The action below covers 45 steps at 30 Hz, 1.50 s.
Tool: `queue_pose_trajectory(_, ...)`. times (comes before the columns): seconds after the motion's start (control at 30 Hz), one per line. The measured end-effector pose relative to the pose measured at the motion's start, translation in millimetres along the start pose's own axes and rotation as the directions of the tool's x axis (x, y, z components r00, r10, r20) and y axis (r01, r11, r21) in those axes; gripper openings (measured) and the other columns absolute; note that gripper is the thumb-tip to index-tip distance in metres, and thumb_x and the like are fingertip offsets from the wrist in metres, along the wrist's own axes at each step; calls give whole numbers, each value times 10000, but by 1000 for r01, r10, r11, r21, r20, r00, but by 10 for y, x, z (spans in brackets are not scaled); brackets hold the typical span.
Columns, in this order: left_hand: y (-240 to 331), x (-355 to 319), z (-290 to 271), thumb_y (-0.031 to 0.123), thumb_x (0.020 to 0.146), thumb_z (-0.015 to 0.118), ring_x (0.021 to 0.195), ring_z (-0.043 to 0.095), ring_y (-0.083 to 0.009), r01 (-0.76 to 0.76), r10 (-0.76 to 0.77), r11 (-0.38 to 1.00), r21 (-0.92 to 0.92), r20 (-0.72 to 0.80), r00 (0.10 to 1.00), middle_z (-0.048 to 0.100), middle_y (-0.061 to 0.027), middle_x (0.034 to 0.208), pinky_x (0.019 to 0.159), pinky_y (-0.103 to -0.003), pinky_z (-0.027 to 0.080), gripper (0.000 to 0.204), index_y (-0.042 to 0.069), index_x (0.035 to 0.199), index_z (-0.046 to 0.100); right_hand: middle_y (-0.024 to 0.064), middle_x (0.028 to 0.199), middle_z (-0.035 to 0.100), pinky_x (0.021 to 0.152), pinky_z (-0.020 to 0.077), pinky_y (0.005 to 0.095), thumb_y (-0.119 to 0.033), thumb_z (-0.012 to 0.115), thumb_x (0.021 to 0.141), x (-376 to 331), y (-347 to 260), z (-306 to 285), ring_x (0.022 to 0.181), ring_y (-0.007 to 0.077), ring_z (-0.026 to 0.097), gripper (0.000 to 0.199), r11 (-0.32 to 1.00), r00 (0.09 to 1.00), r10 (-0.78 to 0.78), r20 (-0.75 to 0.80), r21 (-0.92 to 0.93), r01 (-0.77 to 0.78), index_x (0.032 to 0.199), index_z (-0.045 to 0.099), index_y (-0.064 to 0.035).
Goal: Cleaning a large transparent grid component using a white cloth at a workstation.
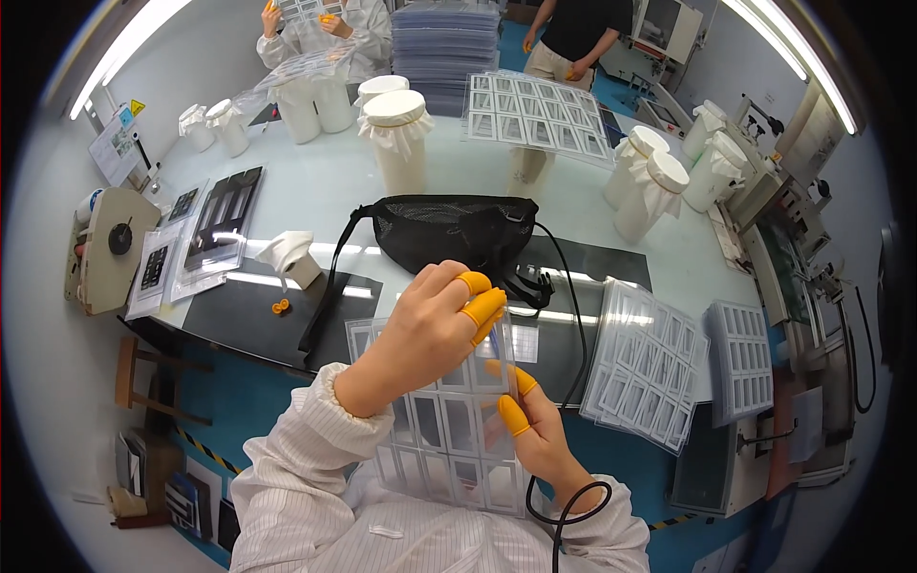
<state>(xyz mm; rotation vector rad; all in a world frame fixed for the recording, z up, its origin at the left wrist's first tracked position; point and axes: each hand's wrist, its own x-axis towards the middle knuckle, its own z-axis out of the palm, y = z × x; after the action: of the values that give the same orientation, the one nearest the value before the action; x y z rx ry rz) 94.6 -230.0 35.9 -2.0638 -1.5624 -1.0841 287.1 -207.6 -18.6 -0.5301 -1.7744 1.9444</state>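
A clear plastic tray (449, 463) with rows of rectangular pockets is tilted up in front of my chest. My right hand (540, 430) grips its right edge, thumb on the near face, with orange finger cots on the fingertips. Over the tray's upper part is my left hand (435, 320), its orange-cotted fingers closed together by the top right corner. What those fingers pinch, if anything, is hidden. Just beyond my left hand, a black mesh waist bag (454, 229) with straps lies on the table.
Stacked clear trays (650, 363) lie at the right edge of the table (325, 181). A white tissue box (291, 260) and orange finger cots (280, 307) are on the left. Cloth-covered white canisters (396, 143) stand farther back. A black cable (578, 315) runs beside my right hand. Two people stand across the table.
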Motion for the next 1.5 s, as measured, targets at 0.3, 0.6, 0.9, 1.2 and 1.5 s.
queue_pose_trajectory(0.3,-114,-184,137,72,586,709,806,506,-231,-254,251,943,214,41,967,511,-86,782,687,-324,467,234,7,767,576,78,912,570,582,448,190,-59,387,901,14,27,23,624,78,549,357,1000,999,23,-25,-6,-24,1252,354,-6)
queue_pose_trajectory(0.6,330,-943,50,24,524,565,676,431,-302,264,-222,936,-231,193,956,439,-141,727,587,-359,354,233,41,730,458,89,919,569,610,468,210,-131,383,920,34,161,63,647,106,568,269,994,996,63,-68,96,-57,1150,400,9)
queue_pose_trajectory(0.9,541,-1054,-84,3,578,506,617,386,-281,448,-438,827,-339,111,892,405,-135,670,551,-360,291,148,25,701,426,56,830,580,639,466,215,-205,390,926,142,143,89,695,100,567,261,971,981,190,-43,155,-181,1101,445,-19)
queue_pose_trajectory(1.2,621,-1136,-112,-38,590,451,588,349,-243,501,-511,762,-411,95,854,358,-113,664,538,-317,269,126,6,695,398,85,764,562,485,456,226,-167,386,923,218,217,-189,566,114,534,181,965,863,35,-505,241,101,962,468,-11)
queue_pose_trajectory(1.5,614,-1165,-67,-38,573,465,611,361,-248,508,-482,789,-345,166,860,389,-122,687,548,-329,276,148,11,701,411,95,780,568,520,488,285,-215,377,918,-395,80,-1753,605,156,553,209,901,212,-94,-973,7,434,965,473,-35)
